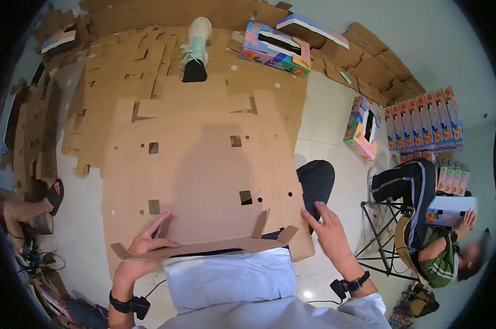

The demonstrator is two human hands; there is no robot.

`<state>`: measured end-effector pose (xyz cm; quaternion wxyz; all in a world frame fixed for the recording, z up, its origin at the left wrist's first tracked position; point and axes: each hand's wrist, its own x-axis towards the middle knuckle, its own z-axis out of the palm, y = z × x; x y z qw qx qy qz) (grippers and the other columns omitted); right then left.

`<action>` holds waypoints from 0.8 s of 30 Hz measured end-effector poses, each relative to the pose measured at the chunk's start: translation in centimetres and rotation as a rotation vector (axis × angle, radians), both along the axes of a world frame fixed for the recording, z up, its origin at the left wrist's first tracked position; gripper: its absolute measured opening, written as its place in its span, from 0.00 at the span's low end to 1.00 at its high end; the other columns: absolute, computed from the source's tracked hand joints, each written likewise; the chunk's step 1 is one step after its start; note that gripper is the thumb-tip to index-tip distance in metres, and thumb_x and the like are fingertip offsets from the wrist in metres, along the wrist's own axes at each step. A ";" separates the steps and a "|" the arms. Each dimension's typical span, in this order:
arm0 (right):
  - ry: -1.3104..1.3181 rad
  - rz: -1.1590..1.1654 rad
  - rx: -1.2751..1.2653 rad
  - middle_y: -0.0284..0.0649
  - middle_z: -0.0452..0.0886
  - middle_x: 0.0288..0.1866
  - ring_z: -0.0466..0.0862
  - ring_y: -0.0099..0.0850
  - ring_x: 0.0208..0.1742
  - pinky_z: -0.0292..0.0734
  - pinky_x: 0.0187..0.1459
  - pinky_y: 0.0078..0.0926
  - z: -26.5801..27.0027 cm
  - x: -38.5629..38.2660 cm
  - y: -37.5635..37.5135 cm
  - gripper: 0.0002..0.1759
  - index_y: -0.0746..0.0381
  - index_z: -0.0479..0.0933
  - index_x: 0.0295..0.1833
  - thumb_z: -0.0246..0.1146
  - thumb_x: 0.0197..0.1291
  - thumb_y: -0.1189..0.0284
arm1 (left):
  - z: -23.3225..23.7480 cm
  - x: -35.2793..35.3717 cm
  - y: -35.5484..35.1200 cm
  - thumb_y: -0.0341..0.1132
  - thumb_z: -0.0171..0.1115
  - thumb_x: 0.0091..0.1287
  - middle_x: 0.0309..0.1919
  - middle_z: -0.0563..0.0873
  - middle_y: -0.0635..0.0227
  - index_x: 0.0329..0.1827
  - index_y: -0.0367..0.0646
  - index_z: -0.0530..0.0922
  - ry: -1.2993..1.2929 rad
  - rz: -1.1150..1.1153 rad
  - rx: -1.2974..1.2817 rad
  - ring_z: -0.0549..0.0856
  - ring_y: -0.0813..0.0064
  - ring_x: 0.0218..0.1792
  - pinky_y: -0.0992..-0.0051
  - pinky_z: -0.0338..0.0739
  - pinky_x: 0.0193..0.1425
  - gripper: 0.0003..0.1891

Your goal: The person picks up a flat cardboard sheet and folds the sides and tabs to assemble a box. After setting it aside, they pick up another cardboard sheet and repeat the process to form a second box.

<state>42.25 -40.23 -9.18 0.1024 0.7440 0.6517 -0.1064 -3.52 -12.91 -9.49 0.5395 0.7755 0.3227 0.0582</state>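
A large, die-cut cardboard sheet (204,181) lies flat in front of me, with square cutouts and small round holes. Its near edge is folded up into a strip (204,249) with small tabs at the ends, close to my lap. My left hand (149,237) is at the left end of this strip, thumb and fingers around a small tab; the strip hides part of the wrist. Beside the sheet's right edge is my right hand (329,233), fingers spread and holding nothing. A right-hand tab (262,223) stands up from the fold.
More flat cardboard (116,71) covers the floor beyond. A printed carton (275,48) sits at the back, another carton (362,129) at right. Stacked printed boxes (423,120) line the right wall. A seated co-worker (437,255) holds a box; another person's foot (56,196) shows at left.
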 end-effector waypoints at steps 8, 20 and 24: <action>0.346 -0.159 0.036 0.55 0.72 0.87 0.70 0.57 0.88 0.73 0.85 0.52 0.4 1.3 -0.2 0.53 0.50 0.64 0.93 0.78 0.64 0.76 | 0.8 0.9 1.0 0.27 0.80 0.62 0.85 0.77 0.54 0.48 0.48 0.97 0.028 -0.091 0.036 0.82 0.50 0.81 0.59 0.78 0.82 0.12; 0.761 -0.178 0.279 0.51 0.90 0.50 0.92 0.53 0.50 0.89 0.51 0.43 2.2 -3.0 9.2 0.20 0.59 0.83 0.68 0.74 0.74 0.69 | 1.3 1.8 0.3 0.29 0.75 0.70 0.89 0.74 0.60 0.52 0.45 0.95 0.143 -0.169 -0.012 0.78 0.53 0.85 0.61 0.74 0.87 0.10; 0.747 0.135 0.166 0.44 0.82 0.33 0.88 0.49 0.34 0.85 0.36 0.45 6.8 -6.3 12.2 0.16 0.57 0.86 0.57 0.76 0.73 0.60 | 1.1 2.6 1.0 0.30 0.70 0.68 0.89 0.74 0.63 0.53 0.47 0.95 0.076 -0.205 -0.018 0.80 0.52 0.83 0.60 0.77 0.86 0.13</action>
